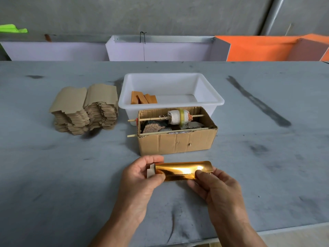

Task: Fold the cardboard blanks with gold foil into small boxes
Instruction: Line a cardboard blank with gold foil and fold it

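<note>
A gold-foil cardboard blank, folded into a long flat sleeve, is held just above the grey table in front of me. My left hand pinches its left end, where plain grey flaps stick out. My right hand grips the right end, thumb on the shiny face. Two stacks of flat blanks, brown side up, lie on the table at the left. A white plastic tub behind holds a few gold-orange folded boxes.
A brown cardboard carton stands right beyond my hands, with two wooden sticks across it, a wrapped roll on one stick and dark lumps inside. Purple and orange bins line the far edge. The table's near edge runs at lower right.
</note>
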A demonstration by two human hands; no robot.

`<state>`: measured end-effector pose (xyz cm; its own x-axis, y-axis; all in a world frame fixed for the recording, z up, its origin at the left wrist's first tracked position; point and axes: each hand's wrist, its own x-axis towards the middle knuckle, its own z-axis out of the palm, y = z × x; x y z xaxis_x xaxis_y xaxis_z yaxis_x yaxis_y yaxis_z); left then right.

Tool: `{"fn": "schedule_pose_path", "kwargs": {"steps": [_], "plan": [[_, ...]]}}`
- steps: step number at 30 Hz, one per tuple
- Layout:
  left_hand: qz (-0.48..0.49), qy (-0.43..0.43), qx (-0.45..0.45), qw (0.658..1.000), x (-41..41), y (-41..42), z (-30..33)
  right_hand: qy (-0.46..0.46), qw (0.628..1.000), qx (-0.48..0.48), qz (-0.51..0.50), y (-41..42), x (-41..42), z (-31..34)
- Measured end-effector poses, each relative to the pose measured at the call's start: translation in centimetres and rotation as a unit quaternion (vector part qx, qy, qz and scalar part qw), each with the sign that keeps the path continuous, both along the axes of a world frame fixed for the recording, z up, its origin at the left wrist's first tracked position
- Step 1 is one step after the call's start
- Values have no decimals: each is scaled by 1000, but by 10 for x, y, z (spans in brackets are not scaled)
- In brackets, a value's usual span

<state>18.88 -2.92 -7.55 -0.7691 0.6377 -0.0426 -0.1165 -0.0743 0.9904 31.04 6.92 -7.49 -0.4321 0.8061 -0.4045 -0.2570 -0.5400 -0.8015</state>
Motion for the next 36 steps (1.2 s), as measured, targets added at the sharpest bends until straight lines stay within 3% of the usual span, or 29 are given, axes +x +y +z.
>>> {"fn": "schedule_pose_path", "kwargs": {"steps": [12,24,27,31,36], "plan": [[35,-71,-14,997,0,10,-8,-6,1000,8,-15,-2,-3,0],[48,28,13,998,-6,11,-6,-18,1000,23,-2,-1,-9,4],[58,-8,42,997,-4,11,-5,-12,999,32,-17,1,-11,5],[30,-118,73,990,0,10,-5,1,999,46,-19,2,-10,6],[15,-166,67,984,12,14,-3,13,999,45,-11,1,-11,8]]}}
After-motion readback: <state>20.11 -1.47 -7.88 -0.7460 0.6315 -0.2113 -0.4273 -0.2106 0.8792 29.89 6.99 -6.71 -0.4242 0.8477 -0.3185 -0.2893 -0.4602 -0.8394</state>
